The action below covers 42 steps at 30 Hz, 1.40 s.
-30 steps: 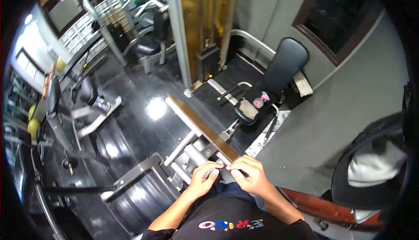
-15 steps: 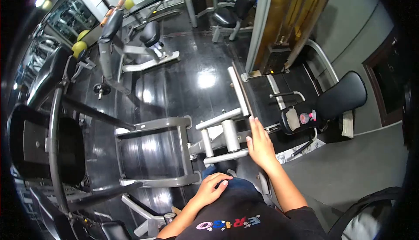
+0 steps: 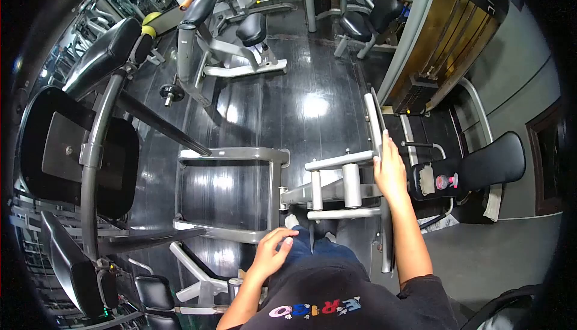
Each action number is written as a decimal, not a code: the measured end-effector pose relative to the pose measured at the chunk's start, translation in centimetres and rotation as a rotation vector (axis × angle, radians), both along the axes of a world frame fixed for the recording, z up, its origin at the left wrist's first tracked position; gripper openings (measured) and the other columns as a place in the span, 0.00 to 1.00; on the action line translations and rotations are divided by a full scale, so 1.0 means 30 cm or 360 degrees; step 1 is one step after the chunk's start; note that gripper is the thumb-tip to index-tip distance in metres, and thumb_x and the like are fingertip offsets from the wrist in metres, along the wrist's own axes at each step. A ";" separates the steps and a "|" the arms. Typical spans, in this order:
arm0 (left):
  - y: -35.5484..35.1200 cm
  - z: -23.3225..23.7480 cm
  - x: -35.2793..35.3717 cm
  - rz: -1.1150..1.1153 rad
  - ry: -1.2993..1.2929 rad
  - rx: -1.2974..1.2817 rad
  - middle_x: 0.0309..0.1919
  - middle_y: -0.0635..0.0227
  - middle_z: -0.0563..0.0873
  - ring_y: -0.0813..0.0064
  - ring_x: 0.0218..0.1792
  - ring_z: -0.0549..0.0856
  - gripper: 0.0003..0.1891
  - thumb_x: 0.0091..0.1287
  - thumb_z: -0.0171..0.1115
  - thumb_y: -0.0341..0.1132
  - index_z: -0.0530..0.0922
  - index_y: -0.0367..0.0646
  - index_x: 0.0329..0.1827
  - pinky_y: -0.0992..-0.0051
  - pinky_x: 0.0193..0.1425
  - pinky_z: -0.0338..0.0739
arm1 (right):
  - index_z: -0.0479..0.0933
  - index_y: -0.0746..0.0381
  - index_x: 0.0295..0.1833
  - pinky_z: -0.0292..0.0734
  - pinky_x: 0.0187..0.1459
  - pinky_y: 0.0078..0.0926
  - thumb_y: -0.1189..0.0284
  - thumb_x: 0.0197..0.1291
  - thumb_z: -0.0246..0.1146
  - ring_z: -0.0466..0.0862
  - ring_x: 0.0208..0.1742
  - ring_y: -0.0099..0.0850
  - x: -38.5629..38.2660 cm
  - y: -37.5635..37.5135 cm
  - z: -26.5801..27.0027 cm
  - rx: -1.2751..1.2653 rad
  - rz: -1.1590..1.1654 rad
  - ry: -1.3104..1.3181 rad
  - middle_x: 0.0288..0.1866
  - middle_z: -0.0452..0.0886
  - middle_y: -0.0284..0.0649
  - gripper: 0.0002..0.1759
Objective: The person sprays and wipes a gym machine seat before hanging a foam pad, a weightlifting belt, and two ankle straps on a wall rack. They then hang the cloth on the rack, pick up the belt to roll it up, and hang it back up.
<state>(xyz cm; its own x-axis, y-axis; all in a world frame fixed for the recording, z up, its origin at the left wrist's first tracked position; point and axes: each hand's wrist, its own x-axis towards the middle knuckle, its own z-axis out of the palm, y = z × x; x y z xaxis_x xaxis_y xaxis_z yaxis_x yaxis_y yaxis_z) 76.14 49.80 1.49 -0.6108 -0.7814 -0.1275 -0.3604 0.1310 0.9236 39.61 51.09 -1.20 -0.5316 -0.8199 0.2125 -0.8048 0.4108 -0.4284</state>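
My right hand (image 3: 390,171) reaches forward with its palm against the edge of an upright plate on a grey metal frame (image 3: 342,213), fingers stretched out and holding nothing. My left hand (image 3: 272,252) hangs in the air over my left thigh, its fingers loosely apart and empty. Below the hands show my dark trousers (image 3: 327,252) and light shoes. A silver cylinder (image 3: 351,184) sits within the frame, left of my right hand.
A weight-stack machine (image 3: 445,48) stands at the upper right. Beside it, a black seat holds a cloth (image 3: 426,179) and a pink-capped bottle (image 3: 443,181). Padded machines (image 3: 114,51) fill the left. A bench machine (image 3: 251,28) stands ahead on the black floor (image 3: 288,84).
The view has shifted, so the machines appear farther right. My left hand has lifted away from my lap and moved a little to the left. My right hand stays at the frame.
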 end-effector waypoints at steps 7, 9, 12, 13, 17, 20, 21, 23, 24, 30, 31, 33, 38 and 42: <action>-0.305 0.021 0.046 -0.0065 -0.0025 -0.0291 0.46 0.58 0.88 0.59 0.50 0.87 0.10 0.72 0.59 0.33 0.85 0.38 0.49 0.67 0.58 0.78 | 0.53 0.57 0.82 0.76 0.61 0.48 0.78 0.65 0.60 0.80 0.60 0.57 0.004 -0.021 0.060 0.0098 -0.0274 -0.0320 0.61 0.78 0.60 0.41; -0.388 0.052 0.061 -0.0056 -0.0022 -0.0357 0.46 0.57 0.88 0.59 0.50 0.87 0.10 0.72 0.60 0.33 0.85 0.38 0.49 0.67 0.58 0.78 | 0.57 0.56 0.80 0.78 0.55 0.50 0.79 0.65 0.60 0.83 0.53 0.59 -0.002 -0.024 0.036 0.0131 -0.0350 -0.0298 0.52 0.83 0.61 0.39; -0.487 0.069 0.107 -0.0023 0.0024 -0.0381 0.47 0.57 0.88 0.60 0.51 0.87 0.10 0.72 0.60 0.33 0.84 0.38 0.49 0.67 0.59 0.78 | 0.61 0.55 0.78 0.78 0.53 0.54 0.78 0.66 0.60 0.84 0.52 0.59 -0.009 -0.019 0.007 0.0101 -0.0382 -0.0222 0.51 0.84 0.58 0.35; -0.514 0.064 0.124 -0.0018 0.0036 -0.0383 0.47 0.57 0.88 0.60 0.51 0.87 0.11 0.72 0.60 0.33 0.84 0.38 0.49 0.67 0.59 0.78 | 0.63 0.55 0.76 0.78 0.53 0.54 0.78 0.66 0.59 0.84 0.52 0.58 -0.006 -0.026 0.021 0.0123 -0.0413 -0.0235 0.50 0.84 0.58 0.33; -0.580 0.035 0.192 -0.0028 -0.0025 -0.0400 0.47 0.57 0.88 0.60 0.51 0.87 0.11 0.72 0.60 0.34 0.84 0.37 0.49 0.68 0.59 0.78 | 0.66 0.55 0.74 0.77 0.51 0.54 0.80 0.67 0.57 0.83 0.52 0.59 0.016 -0.038 0.042 0.0108 -0.0440 -0.0219 0.49 0.84 0.59 0.29; -0.584 0.022 0.222 0.0018 -0.0041 -0.0377 0.46 0.56 0.89 0.61 0.51 0.87 0.11 0.72 0.59 0.33 0.84 0.36 0.49 0.67 0.59 0.77 | 0.66 0.56 0.74 0.77 0.53 0.53 0.80 0.68 0.57 0.83 0.54 0.59 0.016 -0.047 0.055 0.0124 -0.0446 -0.0238 0.52 0.83 0.59 0.29; -0.583 0.024 0.233 0.0032 -0.0043 -0.0375 0.46 0.56 0.89 0.61 0.51 0.87 0.11 0.72 0.59 0.33 0.84 0.36 0.49 0.67 0.59 0.77 | 0.66 0.56 0.74 0.77 0.54 0.52 0.80 0.68 0.56 0.82 0.55 0.59 0.019 -0.048 0.054 0.0159 -0.0448 -0.0249 0.54 0.83 0.58 0.29; -0.588 0.037 0.253 -0.0065 -0.0153 -0.0462 0.47 0.56 0.89 0.61 0.52 0.87 0.11 0.72 0.59 0.33 0.84 0.36 0.49 0.67 0.60 0.77 | 0.66 0.57 0.74 0.76 0.57 0.50 0.80 0.67 0.56 0.82 0.56 0.59 0.014 -0.044 0.044 0.0135 -0.0427 -0.0248 0.57 0.81 0.59 0.30; -0.587 0.042 0.265 -0.0011 -0.0142 -0.0378 0.47 0.58 0.89 0.59 0.53 0.87 0.11 0.71 0.61 0.36 0.85 0.39 0.49 0.66 0.61 0.76 | 0.66 0.57 0.74 0.76 0.57 0.50 0.80 0.67 0.57 0.82 0.56 0.59 0.013 -0.041 0.037 0.0126 -0.0426 -0.0253 0.57 0.81 0.59 0.30; -0.655 0.068 0.320 0.0043 -0.0158 -0.0369 0.48 0.58 0.89 0.59 0.53 0.87 0.12 0.72 0.60 0.35 0.85 0.38 0.49 0.66 0.61 0.77 | 0.66 0.57 0.74 0.76 0.57 0.50 0.80 0.67 0.57 0.82 0.56 0.58 0.020 -0.051 0.060 0.0169 -0.0487 -0.0286 0.54 0.82 0.60 0.30; -0.668 0.071 0.321 0.0051 -0.0170 -0.0359 0.48 0.58 0.89 0.59 0.53 0.87 0.12 0.72 0.60 0.35 0.85 0.38 0.49 0.66 0.61 0.77 | 0.66 0.56 0.74 0.76 0.57 0.50 0.79 0.67 0.57 0.83 0.56 0.58 0.018 -0.050 0.061 0.0197 -0.0494 -0.0303 0.54 0.82 0.60 0.30; -0.693 0.065 0.320 0.0018 -0.0149 -0.0347 0.49 0.57 0.88 0.60 0.54 0.87 0.11 0.71 0.61 0.34 0.84 0.37 0.50 0.67 0.61 0.77 | 0.66 0.56 0.74 0.76 0.57 0.51 0.79 0.67 0.57 0.83 0.56 0.57 0.018 -0.056 0.071 0.0195 -0.0505 -0.0335 0.54 0.83 0.60 0.30; -0.713 0.019 0.310 -0.0117 -0.0115 -0.0317 0.52 0.56 0.87 0.60 0.56 0.86 0.11 0.72 0.60 0.33 0.83 0.37 0.51 0.68 0.63 0.76 | 0.67 0.55 0.74 0.76 0.57 0.50 0.77 0.67 0.58 0.82 0.57 0.57 0.008 -0.038 0.037 0.0094 -0.0453 -0.0243 0.53 0.84 0.59 0.29; -0.727 -0.008 0.319 -0.0189 -0.0146 -0.0212 0.53 0.59 0.87 0.62 0.55 0.86 0.12 0.72 0.60 0.34 0.83 0.39 0.52 0.71 0.58 0.78 | 0.70 0.54 0.70 0.76 0.57 0.52 0.70 0.66 0.63 0.83 0.56 0.58 -0.012 -0.035 0.020 0.0117 -0.0558 -0.0402 0.52 0.84 0.59 0.26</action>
<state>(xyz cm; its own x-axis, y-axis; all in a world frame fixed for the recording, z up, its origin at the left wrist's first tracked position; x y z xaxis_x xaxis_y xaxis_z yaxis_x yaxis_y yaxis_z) 85.70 27.98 1.26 -0.6904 -0.7181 -0.0872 -0.4171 0.2967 0.8590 39.24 50.05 -0.61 -0.8083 -0.5886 -0.0119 -0.4850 0.6772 -0.5533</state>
